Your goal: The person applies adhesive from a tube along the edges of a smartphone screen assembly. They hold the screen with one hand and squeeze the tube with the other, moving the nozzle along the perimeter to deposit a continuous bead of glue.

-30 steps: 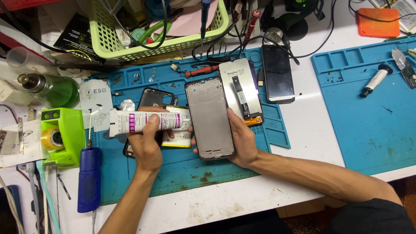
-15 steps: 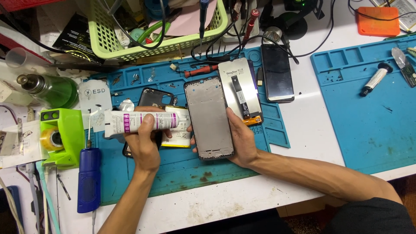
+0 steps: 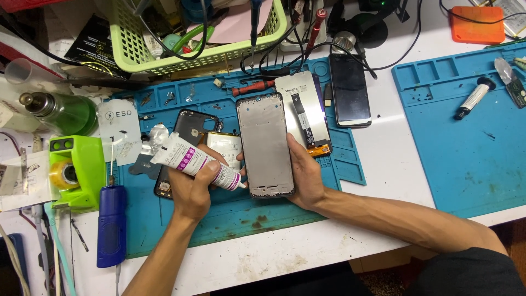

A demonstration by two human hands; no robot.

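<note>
A: What does the person's left hand (image 3: 193, 189) have?

B: A white glue tube (image 3: 192, 161) with a purple band, the fingers wrapped around it and pinching it. The tube lies slanted, its crimped end up to the left and its nozzle tip down to the right, just at the lower left edge of the phone frame (image 3: 265, 145)

A: And the right hand (image 3: 304, 176)?

B: It clasps the phone frame from the right side, thumb along the right edge, fingers under the bottom. The frame is a grey rectangle, face up, lying lengthwise over the blue work mat (image 3: 230, 208)

A: What lies around them?

B: Left of the frame, partly under the tube, a dark back cover (image 3: 186, 129) and a pale flat battery (image 3: 224, 145). Right of the frame, touching it, a display panel (image 3: 304, 112) with a ribbon cable. Further right a black phone (image 3: 349, 90) rests on the white table (image 3: 383, 142)

A: Anything at the far left?

B: A green tape dispenser (image 3: 78, 172), a blue electric screwdriver (image 3: 112, 225) and a green bottle (image 3: 61, 112) on its side. A green basket (image 3: 203, 55) of cables stands behind the mat
</note>
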